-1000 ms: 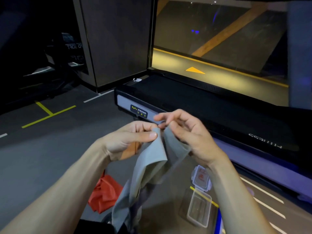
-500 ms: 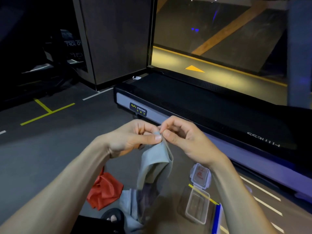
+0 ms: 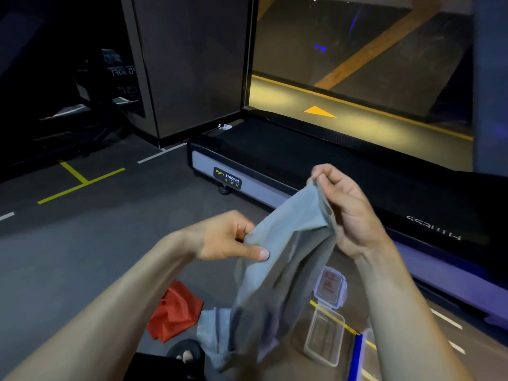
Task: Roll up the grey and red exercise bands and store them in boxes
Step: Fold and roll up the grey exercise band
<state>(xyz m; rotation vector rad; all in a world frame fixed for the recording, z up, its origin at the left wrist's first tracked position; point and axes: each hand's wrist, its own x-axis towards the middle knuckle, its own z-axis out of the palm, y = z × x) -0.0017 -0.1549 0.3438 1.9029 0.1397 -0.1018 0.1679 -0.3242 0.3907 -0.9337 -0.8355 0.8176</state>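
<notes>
One head-worn camera is looking forward and down, sitting close above the person's forearms, facing the treadmill (image 3: 316, 171) straight ahead, with the floor (image 3: 82, 243) spreading before it. No second view.

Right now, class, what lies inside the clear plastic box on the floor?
The clear box stands open, its lid flipped back, and looks empty. The grey band, held by the left hand and right hand, covers its near-left edge.
</notes>
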